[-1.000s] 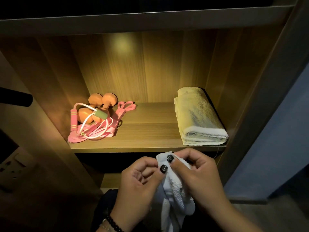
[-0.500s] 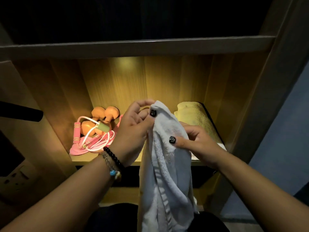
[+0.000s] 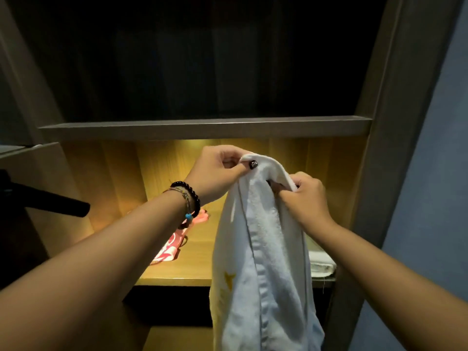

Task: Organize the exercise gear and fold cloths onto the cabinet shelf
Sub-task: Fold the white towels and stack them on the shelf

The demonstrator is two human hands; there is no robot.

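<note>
A white cloth (image 3: 266, 262) hangs lengthwise in front of the lit wooden shelf (image 3: 187, 272). My left hand (image 3: 215, 171) pinches its top edge. Just to the right and slightly lower, my right hand (image 3: 304, 196) grips the same edge. A small yellow star shows on the cloth's lower left. Behind my left forearm lies the pink band and jump rope (image 3: 172, 247), only partly visible. A folded towel (image 3: 320, 264) rests on the shelf's right side, mostly hidden by the cloth. The dumbbells are hidden.
A grey shelf board (image 3: 202, 127) runs across above the lit compartment, with a dark compartment over it. A black bar (image 3: 55, 203) juts in from the left. The cabinet's right post (image 3: 385, 148) stands beside a blue wall (image 3: 435, 198).
Both hands have lifted the white cloth from below the shelf edge up in front of the compartment, letting it hang long. The view has tilted upward.
</note>
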